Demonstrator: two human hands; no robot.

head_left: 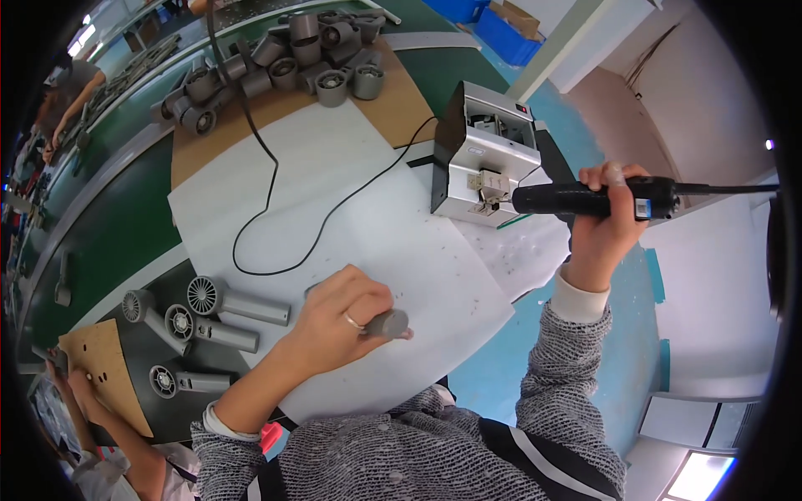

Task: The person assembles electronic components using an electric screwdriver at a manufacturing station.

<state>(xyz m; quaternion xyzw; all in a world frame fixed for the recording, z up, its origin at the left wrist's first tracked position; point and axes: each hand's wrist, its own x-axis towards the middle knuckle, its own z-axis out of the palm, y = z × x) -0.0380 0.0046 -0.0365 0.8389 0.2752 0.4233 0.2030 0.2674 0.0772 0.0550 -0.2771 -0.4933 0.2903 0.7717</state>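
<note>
My right hand point(606, 219) is wrapped round a black electric screwdriver point(555, 199), whose cord runs off to the right. Its front end points left and meets the small pick-up block on the front of a metal screw feeder point(484, 159); whether a screw is on the bit is too small to tell. Over the white sheet, my left hand point(342, 321) is closed on a grey handheld fan point(388, 324). Only the fan's rounded handle end shows beyond the fingers, and the rest is mostly hidden by the hand.
Several grey handheld fans point(238, 306) lie left of my left arm. Many fan housings point(332, 88) are piled on cardboard at the back. A black cable point(313, 250) loops over the white sheet point(401, 242). At lower left, another person's arms point(109, 417) work beside perforated cardboard point(104, 367).
</note>
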